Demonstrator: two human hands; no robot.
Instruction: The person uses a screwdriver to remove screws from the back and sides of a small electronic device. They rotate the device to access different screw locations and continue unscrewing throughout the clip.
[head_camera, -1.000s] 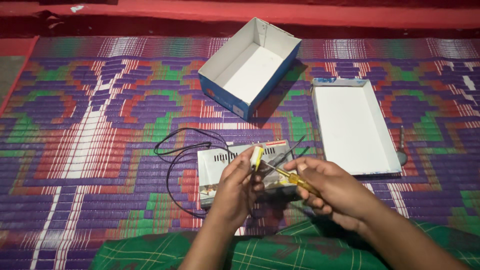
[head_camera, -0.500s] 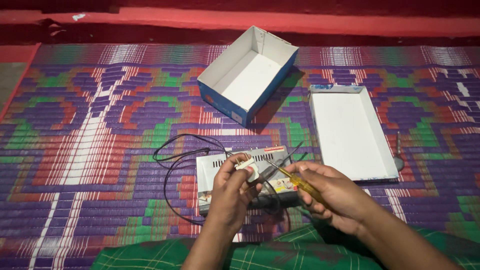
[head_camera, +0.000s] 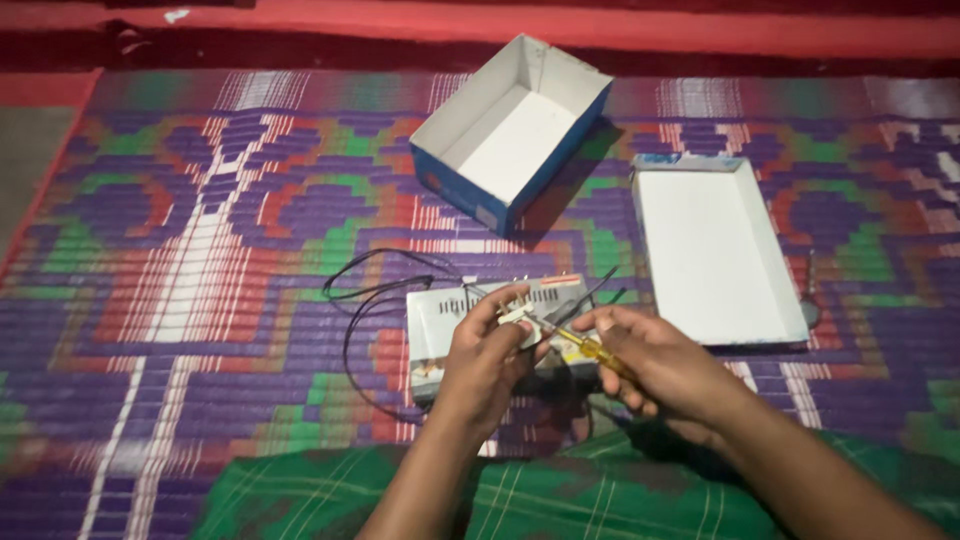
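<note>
Left hand (head_camera: 485, 365) lower, perhaps pinching.

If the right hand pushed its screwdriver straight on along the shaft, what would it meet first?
Probably the small pale part pinched by the left hand: the right hand aims the yellow screwdriver at it. Depth unclear.

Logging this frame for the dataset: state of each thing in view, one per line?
Blue box: open, empty, tilted on its side on the mat.
Box lid: off, lying inside-up, empty.
Metal unit: flat on the mat, black wires trailing loose.
Screwdriver: gripped in right hand, tip at the small part.
Small white part: pinched in left hand.
</note>
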